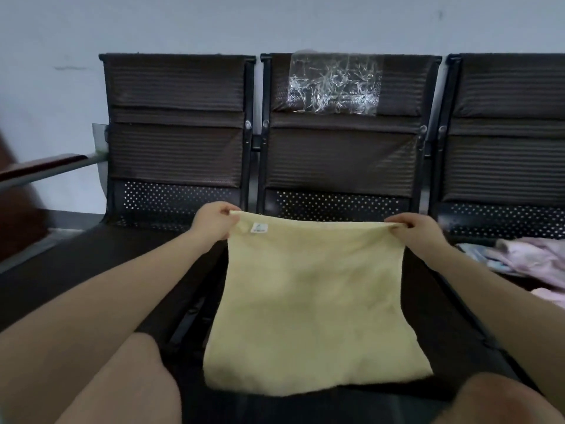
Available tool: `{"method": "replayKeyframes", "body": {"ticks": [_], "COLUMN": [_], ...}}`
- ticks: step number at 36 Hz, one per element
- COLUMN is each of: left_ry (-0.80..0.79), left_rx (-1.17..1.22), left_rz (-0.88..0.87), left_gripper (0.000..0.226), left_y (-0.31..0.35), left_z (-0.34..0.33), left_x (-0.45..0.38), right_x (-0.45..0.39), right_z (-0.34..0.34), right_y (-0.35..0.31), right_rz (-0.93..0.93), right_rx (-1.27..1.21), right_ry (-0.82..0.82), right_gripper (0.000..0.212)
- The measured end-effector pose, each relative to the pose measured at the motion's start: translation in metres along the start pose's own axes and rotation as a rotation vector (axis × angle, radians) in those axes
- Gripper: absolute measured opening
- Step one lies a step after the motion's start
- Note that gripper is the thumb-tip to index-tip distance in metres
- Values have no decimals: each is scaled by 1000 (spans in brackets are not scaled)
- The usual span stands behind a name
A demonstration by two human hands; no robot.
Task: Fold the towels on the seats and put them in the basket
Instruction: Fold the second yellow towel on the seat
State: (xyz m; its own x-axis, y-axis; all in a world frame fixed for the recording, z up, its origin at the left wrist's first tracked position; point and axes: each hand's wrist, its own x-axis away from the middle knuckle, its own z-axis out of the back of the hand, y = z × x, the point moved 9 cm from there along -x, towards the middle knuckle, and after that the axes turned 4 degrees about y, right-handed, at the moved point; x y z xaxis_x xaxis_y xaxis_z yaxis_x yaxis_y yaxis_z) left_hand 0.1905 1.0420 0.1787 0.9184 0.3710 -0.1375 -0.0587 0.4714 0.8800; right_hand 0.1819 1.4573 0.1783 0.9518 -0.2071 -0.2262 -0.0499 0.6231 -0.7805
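Pale yellow square terry towel [308, 289] at 6 o'clock, far corners pinched by left hand [214, 223] and right hand [417, 229]; uneven pull risks a skewed fold.

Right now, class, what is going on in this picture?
A person is holding up a yellow towel over the middle seat of a row of dark seats. The left hand pinches one top corner and the right hand pinches the other, so the towel hangs spread out and not yet folded. A white label shows near the left hand's corner. More towels, pinkish ones, lie crumpled on the seat to the right. No basket is in view.
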Motion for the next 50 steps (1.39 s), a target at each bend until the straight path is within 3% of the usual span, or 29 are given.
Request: {"method": "replayKeyframes", "body": {"ticks": [12, 18, 22, 26, 31, 35, 43, 47, 50], "left_ry": [-4, -3, -156, -250, -287, -388, -490, -480, -425], "left_rx": [-96, -249, -389, -423, -443, -535, -668, -670, -646], "left_rz": [40, 64, 164, 187, 183, 162, 145, 148, 137], "left_gripper": [25, 34, 54, 58, 56, 62, 64, 60, 60], "left_y": [-38, -81, -125, -148, -146, -140, -137, -137, -131], "left_z": [-59, -95, -128, -138, -120, -99, -61, -52, -47], "left_x": [-77, -109, -91, -64, -38, -7, 70, 98, 106], "right_x": [-53, -80, -69, -59, -41, -7, 73, 105, 115], "right_z": [-50, -96, -132, -134, -117, -97, -69, -66, -63], "right_y": [35, 85, 128, 139, 134, 122, 101, 92, 85], "right_rz": [-57, -187, -391, -351, -456, -514, -492, -450, -348], "right_rx": [-21, -23, 15, 113, 77, 252, 523, 416, 274], "right_ry": [65, 23, -154, -200, -288, -405, -637, -678, -618], "right_gripper": [21, 44, 63, 58, 58, 45, 37, 46, 57]}}
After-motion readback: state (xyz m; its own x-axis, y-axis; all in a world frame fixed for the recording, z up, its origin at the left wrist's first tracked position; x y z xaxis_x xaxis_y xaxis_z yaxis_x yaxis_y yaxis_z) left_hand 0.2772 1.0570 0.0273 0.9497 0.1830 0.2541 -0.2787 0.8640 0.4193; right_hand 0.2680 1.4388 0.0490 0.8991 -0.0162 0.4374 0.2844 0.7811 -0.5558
